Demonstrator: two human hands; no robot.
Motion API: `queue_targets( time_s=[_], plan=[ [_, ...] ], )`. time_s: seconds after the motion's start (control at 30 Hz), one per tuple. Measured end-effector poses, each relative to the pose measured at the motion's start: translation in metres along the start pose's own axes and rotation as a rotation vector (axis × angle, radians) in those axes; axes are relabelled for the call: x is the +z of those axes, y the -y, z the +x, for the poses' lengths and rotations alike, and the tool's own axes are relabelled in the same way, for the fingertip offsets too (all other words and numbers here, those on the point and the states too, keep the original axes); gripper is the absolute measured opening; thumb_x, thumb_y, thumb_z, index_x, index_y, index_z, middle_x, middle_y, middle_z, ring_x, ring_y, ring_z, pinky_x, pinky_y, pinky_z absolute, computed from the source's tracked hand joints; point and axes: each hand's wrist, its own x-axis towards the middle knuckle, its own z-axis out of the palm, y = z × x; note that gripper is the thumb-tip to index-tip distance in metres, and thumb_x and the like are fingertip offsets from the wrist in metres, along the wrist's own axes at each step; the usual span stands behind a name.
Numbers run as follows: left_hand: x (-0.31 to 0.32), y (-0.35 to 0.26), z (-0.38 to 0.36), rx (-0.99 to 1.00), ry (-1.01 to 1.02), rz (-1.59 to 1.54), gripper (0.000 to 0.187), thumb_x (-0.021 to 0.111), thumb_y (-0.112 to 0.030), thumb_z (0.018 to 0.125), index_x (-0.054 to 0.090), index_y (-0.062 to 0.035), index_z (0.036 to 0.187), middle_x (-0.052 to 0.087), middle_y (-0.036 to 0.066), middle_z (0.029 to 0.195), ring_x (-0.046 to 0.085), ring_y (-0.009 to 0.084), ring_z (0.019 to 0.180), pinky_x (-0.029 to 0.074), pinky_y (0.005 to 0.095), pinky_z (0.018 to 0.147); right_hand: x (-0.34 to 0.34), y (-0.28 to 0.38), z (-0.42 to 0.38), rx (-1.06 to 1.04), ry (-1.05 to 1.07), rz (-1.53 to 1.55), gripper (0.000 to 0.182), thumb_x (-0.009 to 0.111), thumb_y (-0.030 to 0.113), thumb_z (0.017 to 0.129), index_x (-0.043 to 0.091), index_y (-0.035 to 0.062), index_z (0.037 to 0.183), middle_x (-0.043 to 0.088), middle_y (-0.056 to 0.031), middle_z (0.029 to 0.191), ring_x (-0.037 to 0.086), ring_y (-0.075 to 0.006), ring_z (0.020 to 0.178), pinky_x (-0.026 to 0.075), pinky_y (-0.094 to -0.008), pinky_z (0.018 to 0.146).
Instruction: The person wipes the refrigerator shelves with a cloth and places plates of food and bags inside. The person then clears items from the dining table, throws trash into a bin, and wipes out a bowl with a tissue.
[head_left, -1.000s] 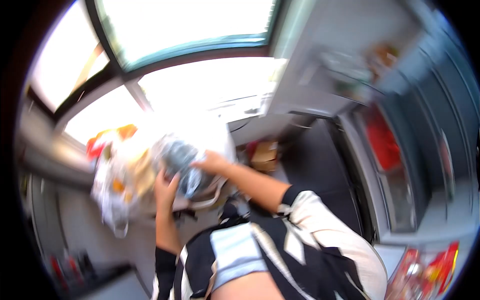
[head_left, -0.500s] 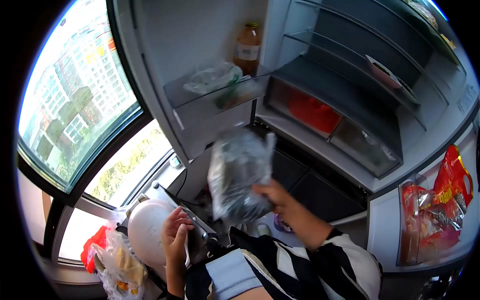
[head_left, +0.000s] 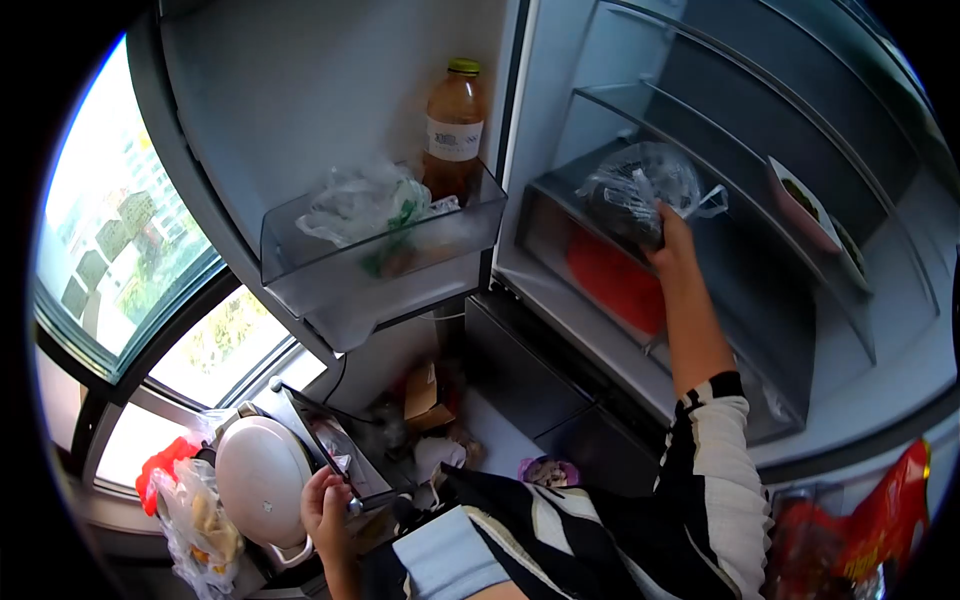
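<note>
My right hand (head_left: 672,240) reaches into the open fridge, its fingers closed on a clear plastic bag (head_left: 640,190) with dark contents. The bag is at the grey top above the drawers (head_left: 745,300), under a glass shelf (head_left: 690,125); what it holds is hard to make out. Low at the left, my left hand (head_left: 327,505) is held in front of my body with loosely bent fingers and nothing in them. Beside it is a round white lidded pot (head_left: 262,480).
The fridge door bin (head_left: 380,240) holds an amber bottle (head_left: 455,130) and a plastic bag. A pink dish (head_left: 803,205) sits on a shelf. Red packages (head_left: 870,520) fill the right door bin. Below are a cardboard box (head_left: 430,397) and a window at left.
My right hand has carried the plastic bag from in front of my body up and right into the fridge. My left hand has dropped lower and left. The view has shifted.
</note>
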Motion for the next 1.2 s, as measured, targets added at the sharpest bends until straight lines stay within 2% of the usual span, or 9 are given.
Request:
queue_targets(
  time_s=[0.27, 0.33, 0.6, 0.8, 0.83, 0.97, 1.0, 1.07, 1.2],
  plan=[
    [-0.079, 0.011, -0.119, -0.069, -0.383, 0.117, 0.028, 0.049, -0.009, 0.088, 0.050, 0.0011, 0.114, 0.057, 0.007, 0.090, 0.052, 0.0092, 0.072, 0.044, 0.0214, 0.062, -0.023, -0.062, 0.154, -0.028, 0.291, 0.009, 0.029, 0.054, 0.016, 0.086, 0.048, 0.0015, 0.111, 0.057, -0.0139, 0.100, 0.060, -0.0278, 0.086, 0.053, -0.0429, 0.070],
    [-0.029, -0.021, -0.078, -0.023, -0.260, 0.146, 0.029, 0.051, -0.009, 0.087, 0.051, 0.0018, 0.114, 0.057, 0.005, 0.087, 0.049, 0.0076, 0.068, 0.041, 0.0205, 0.061, -0.061, -0.012, 0.161, -0.095, 0.245, -0.202, 0.031, 0.053, 0.016, 0.086, 0.048, 0.0007, 0.112, 0.057, -0.0144, 0.102, 0.059, -0.0276, 0.088, 0.052, -0.0416, 0.072],
    [-0.036, -0.001, -0.136, 0.003, -0.396, 0.222, 0.030, 0.052, -0.006, 0.084, 0.051, -0.0020, 0.114, 0.053, 0.005, 0.095, 0.055, 0.0102, 0.082, 0.048, 0.0241, 0.073, -0.115, 0.086, 0.216, -0.484, 0.023, -1.480, 0.036, 0.051, 0.020, 0.088, 0.049, -0.0022, 0.117, 0.055, -0.0165, 0.110, 0.057, -0.0268, 0.095, 0.047, -0.0365, 0.081],
    [-0.190, 0.020, -0.131, 0.241, -0.920, 0.774, 0.037, 0.059, -0.004, 0.075, 0.053, -0.0030, 0.111, 0.051, 0.010, 0.096, 0.055, 0.0135, 0.070, 0.048, 0.0264, 0.067, -0.079, 0.016, 0.009, -1.053, 0.081, -1.222, 0.029, 0.052, 0.019, 0.089, 0.059, -0.0044, 0.104, 0.061, -0.0157, 0.100, 0.059, -0.0231, 0.086, 0.048, -0.0323, 0.076],
    [-0.218, 0.014, -0.130, 0.252, -0.979, 0.802, 0.038, 0.060, -0.004, 0.075, 0.052, -0.0034, 0.112, 0.050, 0.011, 0.098, 0.055, 0.0130, 0.068, 0.048, 0.0263, 0.067, -0.079, -0.019, -0.016, -1.475, 0.235, -1.393, 0.024, 0.051, 0.019, 0.089, 0.061, -0.0019, 0.096, 0.063, -0.0129, 0.092, 0.060, -0.0208, 0.082, 0.048, -0.0286, 0.072],
    [-0.305, -0.002, -0.130, 0.205, -1.056, 1.268, 0.055, 0.066, -0.019, 0.071, 0.046, -0.0073, 0.120, 0.045, 0.016, 0.110, 0.048, 0.0275, 0.097, 0.040, 0.0398, 0.086, -0.002, -0.188, -0.246, -0.290, 1.005, -0.938, 0.014, 0.051, 0.007, 0.086, 0.061, 0.0031, 0.095, 0.062, -0.0094, 0.092, 0.059, -0.0153, 0.079, 0.048, -0.0260, 0.070],
    [-0.328, 0.004, -0.132, 0.179, -1.074, 1.363, 0.062, 0.068, -0.024, 0.069, 0.042, -0.0098, 0.124, 0.042, 0.018, 0.117, 0.043, 0.0319, 0.106, 0.036, 0.0442, 0.090, 0.030, -0.217, -0.302, -0.288, 1.207, -0.983, 0.016, 0.053, 0.003, 0.083, 0.062, 0.0029, 0.096, 0.061, -0.0116, 0.095, 0.059, -0.0183, 0.081, 0.049, -0.0282, 0.072],
    [-0.344, 0.001, -0.133, -0.022, -1.101, 1.493, 0.077, 0.071, -0.032, 0.066, 0.033, -0.0157, 0.131, 0.031, 0.021, 0.128, 0.029, 0.0394, 0.120, 0.028, 0.0530, 0.096, 0.075, -0.272, -0.359, -0.672, 1.663, -0.854, 0.035, 0.061, 0.001, 0.075, 0.058, 0.0029, 0.110, 0.058, -0.0161, 0.106, 0.058, -0.0294, 0.095, 0.047, -0.0332, 0.083],
    [-0.362, -0.018, -0.146, -0.554, -1.013, 1.473, 0.115, 0.077, -0.044, 0.057, -0.002, -0.0339, 0.140, -0.007, 0.022, 0.144, 0.000, 0.0464, 0.131, 0.015, 0.0662, 0.096, 0.163, -0.363, -0.444, -0.720, 1.764, -0.899, 0.090, 0.079, 0.031, 0.058, 0.035, 0.0131, 0.134, 0.032, -0.0251, 0.133, 0.031, -0.0442, 0.122, 0.034, -0.0479, 0.095]
  ],
)
